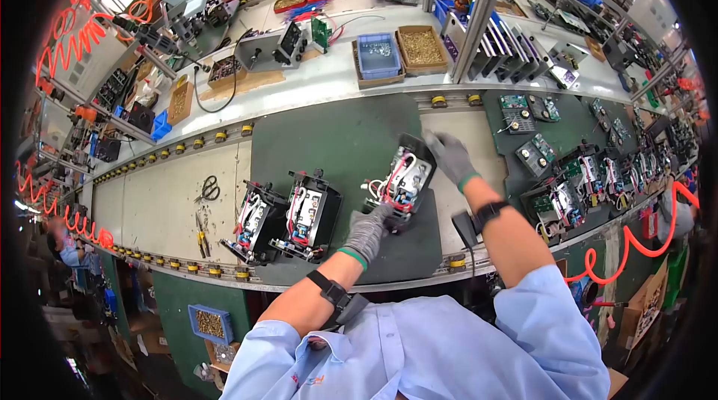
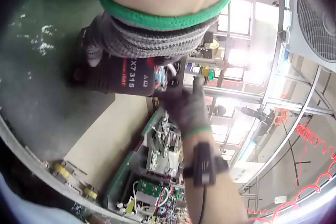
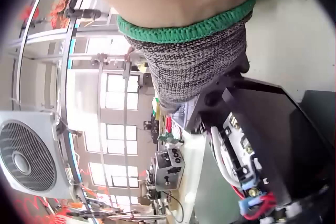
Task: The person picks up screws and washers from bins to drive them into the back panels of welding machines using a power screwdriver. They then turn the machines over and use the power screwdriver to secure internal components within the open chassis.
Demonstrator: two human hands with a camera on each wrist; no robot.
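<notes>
A black-cased device with its wiring exposed (image 1: 404, 179) stands tilted on the green mat (image 1: 336, 127). The gloved left hand (image 1: 368, 234) grips its near end; in the left wrist view that hand (image 2: 149, 40) lies on the printed end panel (image 2: 128, 76). At the far end is the gloved right hand (image 1: 450, 157), touching the black case. In the right wrist view the right hand (image 3: 191, 69) is at the case's end (image 3: 268, 124), its fingers mostly hidden behind glove and case. Two similar devices (image 1: 305, 217) (image 1: 256, 222) stand to the left.
Scissors (image 1: 210, 188) and yellow-handled pliers (image 1: 202, 237) lie at the left. Behind the mat run rollers (image 1: 439, 102), with a blue bin (image 1: 378, 56) and a box of brass parts (image 1: 421, 47) beyond. More boards and devices (image 1: 557, 202) stand at the right.
</notes>
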